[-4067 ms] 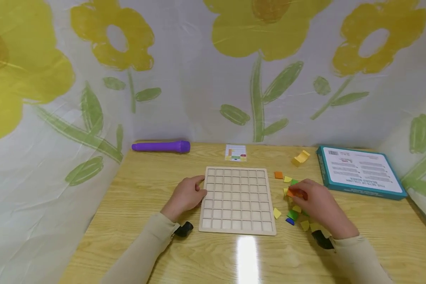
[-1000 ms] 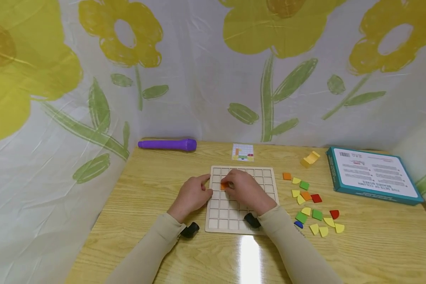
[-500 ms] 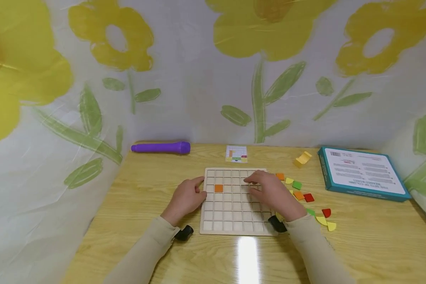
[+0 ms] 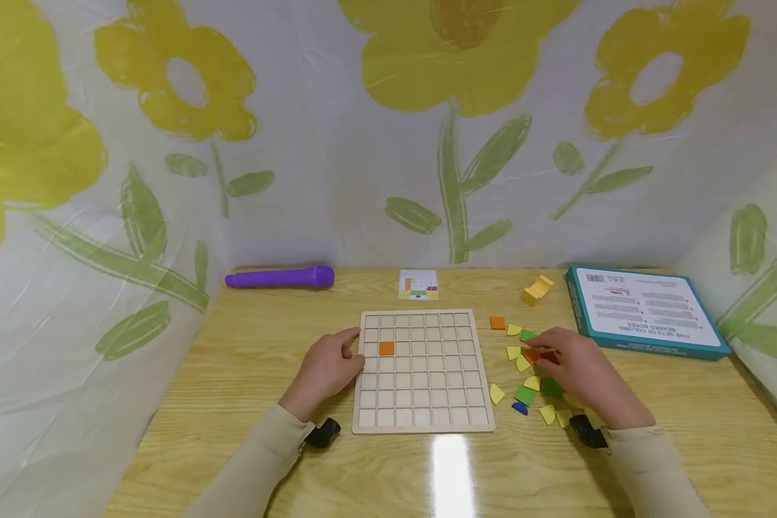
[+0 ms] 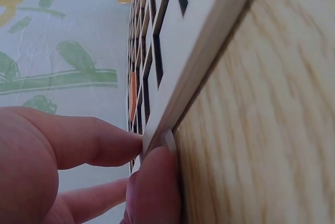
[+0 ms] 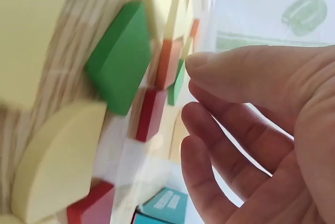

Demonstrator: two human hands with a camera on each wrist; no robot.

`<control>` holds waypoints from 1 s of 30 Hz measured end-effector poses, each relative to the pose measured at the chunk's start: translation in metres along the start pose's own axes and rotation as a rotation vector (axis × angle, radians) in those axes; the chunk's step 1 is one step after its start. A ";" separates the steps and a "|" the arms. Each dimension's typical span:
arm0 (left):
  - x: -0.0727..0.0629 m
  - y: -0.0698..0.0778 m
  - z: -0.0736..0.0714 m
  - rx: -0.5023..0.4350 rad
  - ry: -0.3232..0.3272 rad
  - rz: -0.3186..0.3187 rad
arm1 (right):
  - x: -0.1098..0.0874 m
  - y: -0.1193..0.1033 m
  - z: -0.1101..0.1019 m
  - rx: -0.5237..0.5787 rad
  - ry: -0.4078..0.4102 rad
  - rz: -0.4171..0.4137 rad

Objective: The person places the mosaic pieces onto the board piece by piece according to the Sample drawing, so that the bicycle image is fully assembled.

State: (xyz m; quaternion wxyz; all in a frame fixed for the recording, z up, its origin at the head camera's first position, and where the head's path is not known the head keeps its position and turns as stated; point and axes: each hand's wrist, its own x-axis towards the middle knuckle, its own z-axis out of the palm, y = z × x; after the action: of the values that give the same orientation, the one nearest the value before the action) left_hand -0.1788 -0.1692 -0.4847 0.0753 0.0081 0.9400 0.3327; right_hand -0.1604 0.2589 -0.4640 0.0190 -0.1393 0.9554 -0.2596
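A wooden grid board (image 4: 422, 379) lies in front of me, with one orange square tile (image 4: 386, 348) in an upper left cell. My left hand (image 4: 324, 370) holds the board's left edge; the left wrist view shows its fingertips against both the rim and the side. Over the scattered tiles on the right hovers my right hand (image 4: 576, 370), thumb and fingers loosely bent and holding nothing. Around it lie another orange tile (image 4: 531, 355), a red tile (image 6: 150, 114), a green tile (image 6: 125, 56), yellow quarter-round tiles (image 4: 547, 414) and a blue half-round tile (image 4: 520, 408). Some tiles are partly hidden under the hand.
A printed pattern card (image 4: 418, 284) lies behind the board. To its left is a purple microphone-shaped object (image 4: 278, 278). A yellow block (image 4: 537, 291) and a teal-edged box (image 4: 647, 309) stand at the back right. A flower-printed sheet (image 4: 337, 144) closes off the table's far side.
My right hand carried an orange tile from the pile to the board, let it go in a cell, and moved back right over the tiles. The left hand stayed at the board's edge.
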 end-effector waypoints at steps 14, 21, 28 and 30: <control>-0.002 0.002 -0.002 -0.020 -0.005 -0.005 | 0.007 0.006 0.007 -0.039 -0.018 -0.027; 0.000 0.001 -0.001 -0.021 0.002 0.010 | 0.007 0.006 0.008 -0.082 -0.010 -0.006; 0.000 0.001 -0.001 -0.017 0.006 0.016 | 0.007 0.006 0.008 -0.090 -0.034 0.011; 0.000 0.000 -0.001 -0.012 0.004 0.023 | 0.007 0.006 0.008 -0.097 -0.034 0.011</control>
State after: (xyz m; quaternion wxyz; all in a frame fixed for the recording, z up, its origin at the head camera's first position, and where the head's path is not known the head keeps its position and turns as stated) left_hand -0.1795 -0.1696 -0.4837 0.0695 0.0176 0.9379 0.3393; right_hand -0.1676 0.2584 -0.4739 0.0298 -0.1394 0.9672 -0.2103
